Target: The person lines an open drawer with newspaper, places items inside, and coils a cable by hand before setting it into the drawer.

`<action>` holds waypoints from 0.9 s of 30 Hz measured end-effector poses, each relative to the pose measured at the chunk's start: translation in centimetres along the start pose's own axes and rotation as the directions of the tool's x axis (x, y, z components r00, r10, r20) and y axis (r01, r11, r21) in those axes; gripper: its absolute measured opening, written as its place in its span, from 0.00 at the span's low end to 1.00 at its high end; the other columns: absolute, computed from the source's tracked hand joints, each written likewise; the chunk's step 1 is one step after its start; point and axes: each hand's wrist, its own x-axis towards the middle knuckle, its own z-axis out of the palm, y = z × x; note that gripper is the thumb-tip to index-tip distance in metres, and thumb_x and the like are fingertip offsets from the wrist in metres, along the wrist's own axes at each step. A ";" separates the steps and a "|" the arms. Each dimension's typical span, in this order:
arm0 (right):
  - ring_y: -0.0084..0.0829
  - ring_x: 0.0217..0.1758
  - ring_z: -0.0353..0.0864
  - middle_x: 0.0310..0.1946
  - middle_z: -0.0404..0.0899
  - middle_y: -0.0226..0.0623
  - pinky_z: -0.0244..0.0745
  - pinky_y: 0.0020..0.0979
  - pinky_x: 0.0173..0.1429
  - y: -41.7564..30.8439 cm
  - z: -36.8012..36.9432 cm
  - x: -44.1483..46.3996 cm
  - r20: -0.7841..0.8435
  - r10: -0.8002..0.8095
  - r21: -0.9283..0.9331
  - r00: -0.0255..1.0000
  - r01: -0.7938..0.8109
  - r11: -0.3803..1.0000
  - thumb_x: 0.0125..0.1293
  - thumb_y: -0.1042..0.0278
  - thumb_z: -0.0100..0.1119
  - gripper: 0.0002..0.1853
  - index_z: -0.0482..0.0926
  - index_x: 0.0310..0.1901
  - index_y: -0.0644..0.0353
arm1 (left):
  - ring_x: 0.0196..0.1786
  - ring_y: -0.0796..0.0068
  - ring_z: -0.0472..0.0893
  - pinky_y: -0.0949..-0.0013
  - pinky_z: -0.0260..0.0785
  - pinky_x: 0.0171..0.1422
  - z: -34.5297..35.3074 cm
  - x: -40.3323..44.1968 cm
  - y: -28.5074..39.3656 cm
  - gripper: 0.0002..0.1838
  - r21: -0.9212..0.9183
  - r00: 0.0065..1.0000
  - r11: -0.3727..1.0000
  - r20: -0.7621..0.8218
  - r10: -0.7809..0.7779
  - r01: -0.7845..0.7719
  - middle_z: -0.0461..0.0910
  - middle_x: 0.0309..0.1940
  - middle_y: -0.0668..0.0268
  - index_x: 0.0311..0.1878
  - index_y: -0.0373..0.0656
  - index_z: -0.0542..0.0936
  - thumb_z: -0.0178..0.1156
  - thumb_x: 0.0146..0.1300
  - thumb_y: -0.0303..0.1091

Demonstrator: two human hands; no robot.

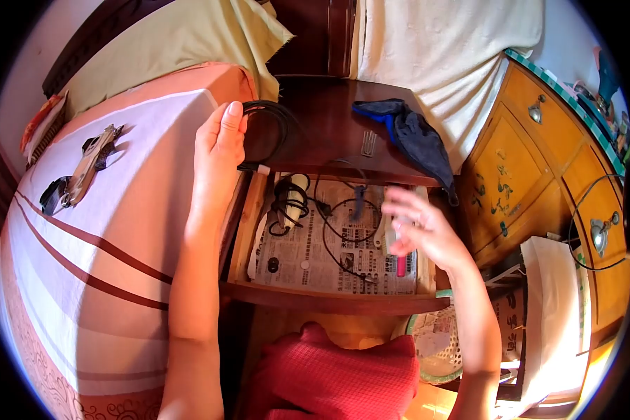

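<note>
Head cam: left hand (220, 136) has its fingers closed round a coiled black cable (284, 127), right hand (427, 227) kinda hangs over the newspaper-lined drawer (336, 302), fingers loosely spread, gripping nothing.

2 hands (220, 136) (1 w/ coiled cable (266, 106)) – 1 open drwr (332, 302), 2 metal pulls (600, 235).

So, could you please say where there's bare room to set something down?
The dark tabletop is bare between the coiled cable in the left hand and the metal prongs beside the dark cloth. The open drawer is crowded with cords, especially around the pale device.
</note>
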 end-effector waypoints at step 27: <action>0.24 0.37 0.83 0.38 0.83 0.37 0.76 0.28 0.40 -4.0 0.6 0.0 0.154 -0.602 -0.834 0.784 0.429 0.346 0.62 0.68 0.60 0.08 0.84 0.39 0.62 | 0.17 0.90 0.50 0.81 0.41 0.19 -0.2 0.5 2.3 0.16 -0.232 1.000 0.973 -0.027 -0.012 0.006 0.53 0.16 0.80 0.29 0.44 0.69 0.51 0.70 0.43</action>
